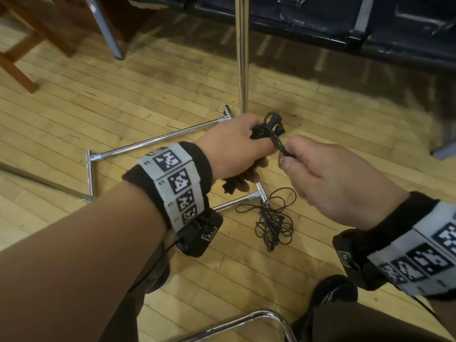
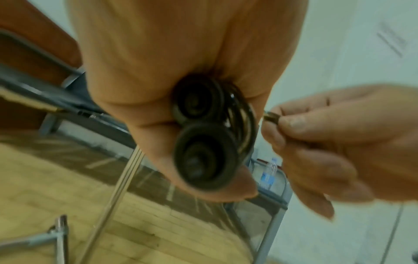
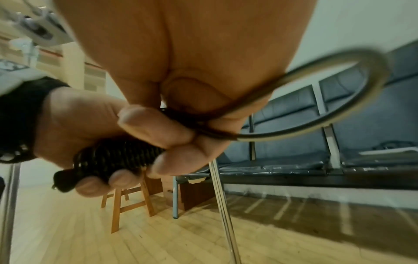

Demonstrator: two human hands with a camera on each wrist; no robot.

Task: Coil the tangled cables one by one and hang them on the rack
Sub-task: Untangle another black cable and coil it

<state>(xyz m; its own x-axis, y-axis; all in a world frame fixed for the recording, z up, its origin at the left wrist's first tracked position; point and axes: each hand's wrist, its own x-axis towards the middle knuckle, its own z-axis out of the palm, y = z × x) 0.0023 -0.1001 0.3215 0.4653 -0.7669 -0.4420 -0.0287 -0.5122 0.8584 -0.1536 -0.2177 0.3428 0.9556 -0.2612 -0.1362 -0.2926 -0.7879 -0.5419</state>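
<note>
Coiled cable (image 1: 267,130), tangled cable (image 1: 274,224) beside rack (image 1: 243,53)

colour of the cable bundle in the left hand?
Black; the coiled cable in the left hand shows best in the head view.

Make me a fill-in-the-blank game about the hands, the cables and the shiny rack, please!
1. The left hand grips a black coiled cable bundle, and the right hand pinches its loose ____.
2. A thin black tangled cable lies on the wooden ____.
3. The tangled cable lies beside the chrome metal rack base, whose upright pole is made of shiny ____.

Missing words: end; floor; metal
</note>
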